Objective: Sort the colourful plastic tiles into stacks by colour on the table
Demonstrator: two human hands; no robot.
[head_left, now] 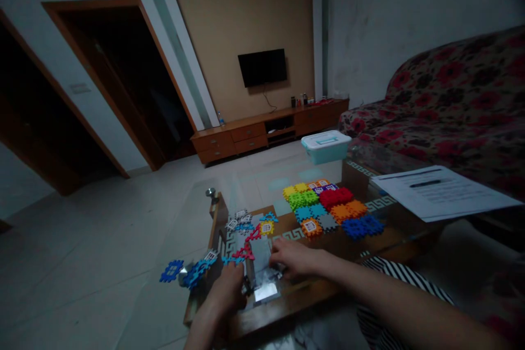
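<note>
My left hand (230, 284) is low over the near part of the glass table, fingers curled beside a small dark piece I cannot make out. Just beyond its fingertips lie light-blue interlocking tiles (232, 260) and a red triangular tile (245, 252). To the right, my right hand (292, 258) bends its fingers down around something small and dark, mostly hidden. Farther forward are a yellow window tile (267, 228), another red tile (255, 233) and a pile of grey tiles (241, 219). At the left edge sit blue tiles (199, 272) and a darker blue window tile (171, 270).
Stacks of tiles stand in rows on the right, including red (336, 197), green (302, 198) and dark blue (363, 226). A lidded teal box (327, 149) stands behind them. Printed paper (441, 197) with a pen lies at right, near a flowered sofa (447, 93).
</note>
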